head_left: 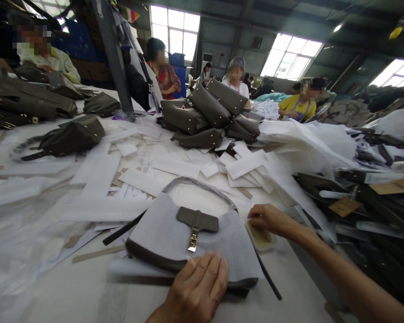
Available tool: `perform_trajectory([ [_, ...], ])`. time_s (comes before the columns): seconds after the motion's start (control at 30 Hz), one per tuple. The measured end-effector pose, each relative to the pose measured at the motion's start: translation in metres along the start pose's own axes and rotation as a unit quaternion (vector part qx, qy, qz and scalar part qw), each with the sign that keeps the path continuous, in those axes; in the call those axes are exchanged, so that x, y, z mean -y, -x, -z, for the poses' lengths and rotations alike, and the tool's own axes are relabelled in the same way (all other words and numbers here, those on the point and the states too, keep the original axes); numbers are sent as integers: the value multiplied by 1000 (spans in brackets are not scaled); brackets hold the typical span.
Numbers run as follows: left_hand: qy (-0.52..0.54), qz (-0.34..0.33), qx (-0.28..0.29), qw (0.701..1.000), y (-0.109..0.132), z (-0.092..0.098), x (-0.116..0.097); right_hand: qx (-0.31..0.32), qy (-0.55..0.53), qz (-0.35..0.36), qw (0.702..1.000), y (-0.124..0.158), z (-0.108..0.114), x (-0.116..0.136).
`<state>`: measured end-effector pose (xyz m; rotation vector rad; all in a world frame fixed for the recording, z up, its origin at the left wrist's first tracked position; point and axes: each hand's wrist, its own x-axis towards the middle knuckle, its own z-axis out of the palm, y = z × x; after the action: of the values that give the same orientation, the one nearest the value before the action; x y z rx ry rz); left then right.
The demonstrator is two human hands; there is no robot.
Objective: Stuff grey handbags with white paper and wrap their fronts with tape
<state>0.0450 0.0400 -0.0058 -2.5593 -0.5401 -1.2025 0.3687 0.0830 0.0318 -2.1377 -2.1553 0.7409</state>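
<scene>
A dark olive handbag (198, 220) lies in front of me, mostly covered by a pale grey-white sheet (155, 224). Its flap tab and gold clasp (192, 242) show through the middle, and its wrapped handle (205, 182) arches away from me. My left hand (200, 285) rests on the bag's near edge, fingers stretched out over the sheet. To the right of the bag, my right hand (265, 218) has its fingers curled down at a small clear tray (264, 240) with something yellowish in it. Its fingertips are partly hidden, so what they hold does not show.
White foam sheets and card strips (97, 179) litter the table. A pile of olive bags (208, 112) stands at the back, more bags (30, 94) at the left. Bags with brown tags (345, 206) fill the right side. A metal post (112, 58) rises behind; several people work beyond.
</scene>
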Motion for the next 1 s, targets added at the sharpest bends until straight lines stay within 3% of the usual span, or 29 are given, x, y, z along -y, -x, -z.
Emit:
perform_trajectory([
  [0.17, -1, 4, 3, 1000, 2, -1, -3, 16, 14, -13, 1000, 45, -15, -3],
  [0.33, -6, 4, 19, 1000, 2, 1, -3, 44, -21, -55, 997, 73, -8, -2],
  [0.43, -14, 1, 0, 1000, 2, -1, -4, -37, -27, -61, 997, 65, -7, 1],
  [0.53, -29, -14, -46, 998, 3, -9, -4, -113, -6, -70, 991, 44, -24, -5],
  [0.67, -63, -42, -103, 992, 4, -22, 0, -128, 5, -49, 991, 20, -61, -20],
  [0.77, -77, -48, -109, 990, 3, -26, 1, -145, -5, -34, 989, 19, -77, -26],
  [0.87, -81, -43, -132, 987, 3, -29, -1, -175, -19, -43, 983, 26, -77, -23],
  [1.0, -86, -40, -133, 986, 5, -33, -2, -204, -24, -78, 976, 32, -61, -13],
])
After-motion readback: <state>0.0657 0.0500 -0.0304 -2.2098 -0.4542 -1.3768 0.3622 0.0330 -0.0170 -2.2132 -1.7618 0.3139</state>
